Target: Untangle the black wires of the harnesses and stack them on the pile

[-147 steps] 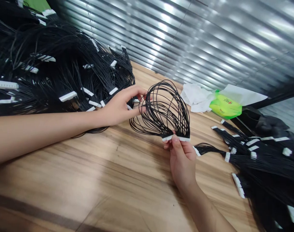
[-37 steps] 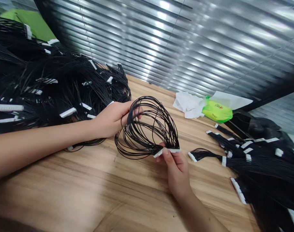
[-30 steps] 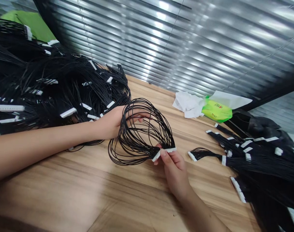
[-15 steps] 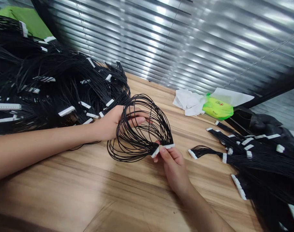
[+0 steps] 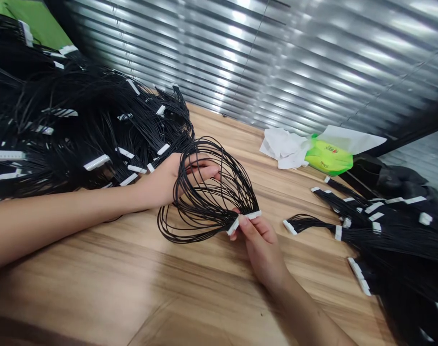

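Observation:
A looped black wire harness (image 5: 207,192) hangs over the wooden table (image 5: 132,278). Its two white connectors (image 5: 244,220) sit side by side, pinched between the thumb and fingers of my right hand (image 5: 262,247). My left hand (image 5: 171,178) reaches into the loop from the left, fingers stretched out through the wires and touching them, thumb under the strands. A big tangled pile of the same black harnesses (image 5: 70,120) lies just behind my left hand.
A second heap of black harnesses with white connectors (image 5: 384,235) covers the right side of the table. Crumpled white paper (image 5: 285,146) and a green packet (image 5: 329,158) lie at the back, before metal blinds (image 5: 276,57). A green sheet (image 5: 31,19) shows at the top left.
The loop has swung down and to the left and twisted flatter. My left hand went from pinching the loop's top to reaching through it. My right hand kept hold of the connectors.

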`<state>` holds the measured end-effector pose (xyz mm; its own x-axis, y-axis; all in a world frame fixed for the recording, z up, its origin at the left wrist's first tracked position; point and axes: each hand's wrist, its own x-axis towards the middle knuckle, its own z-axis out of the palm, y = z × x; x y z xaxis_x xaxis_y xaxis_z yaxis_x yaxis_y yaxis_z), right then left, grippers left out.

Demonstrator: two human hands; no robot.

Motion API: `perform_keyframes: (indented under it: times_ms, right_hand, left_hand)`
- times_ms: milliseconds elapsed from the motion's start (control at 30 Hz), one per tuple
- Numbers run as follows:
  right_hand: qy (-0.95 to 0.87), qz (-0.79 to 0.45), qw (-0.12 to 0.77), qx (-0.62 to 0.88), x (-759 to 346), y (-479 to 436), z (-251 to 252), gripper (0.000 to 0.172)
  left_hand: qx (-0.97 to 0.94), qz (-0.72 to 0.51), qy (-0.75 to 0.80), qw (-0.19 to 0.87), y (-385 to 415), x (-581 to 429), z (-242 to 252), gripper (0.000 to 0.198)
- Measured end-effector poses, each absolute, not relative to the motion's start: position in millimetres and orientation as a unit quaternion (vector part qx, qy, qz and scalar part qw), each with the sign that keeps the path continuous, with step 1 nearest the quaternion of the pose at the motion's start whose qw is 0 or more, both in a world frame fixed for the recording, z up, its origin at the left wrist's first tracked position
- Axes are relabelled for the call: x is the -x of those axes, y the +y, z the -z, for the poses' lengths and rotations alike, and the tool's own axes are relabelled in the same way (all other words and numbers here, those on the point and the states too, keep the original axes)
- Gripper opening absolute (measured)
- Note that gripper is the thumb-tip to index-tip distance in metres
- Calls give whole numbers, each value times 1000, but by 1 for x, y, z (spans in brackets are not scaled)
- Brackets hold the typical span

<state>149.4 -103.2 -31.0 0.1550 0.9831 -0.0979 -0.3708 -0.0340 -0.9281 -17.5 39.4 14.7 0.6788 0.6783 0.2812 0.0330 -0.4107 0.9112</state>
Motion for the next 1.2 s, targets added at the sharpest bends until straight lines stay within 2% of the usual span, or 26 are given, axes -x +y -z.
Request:
perform_keyframes:
  times_ms: [300,500,567,700,800,1100,1200]
  right_hand:
    - [-312,-522,632,480,-150,-103,31,21]
    - [-301,-525,634,481,-151,-103,29,21]
    - [-305,-540,627,472,-151,-102,29,19]
    - [-327,-555,607,465,-150,-103,30,17]
    - [-349,-557,588,471,-149,-103,31,20]
    - [-369,-551,566,490,-148,-101,29,23]
    - [-368,-552,563,493,-148,-101,27,22]
  left_hand:
    - [-724,-301,327,528,30,12,-28,25]
    - [-764,-287,246,523,31,16,-20,24]
    - [-781,-294,232,499,31,17,-16,24]
    - [-828,-363,180,388,28,17,-12,19]
    - [-815,-390,170,394,25,15,-15,18]
    - [-821,-334,175,429,27,14,-11,24]
    - [-842,-281,152,434,27,15,-9,26]
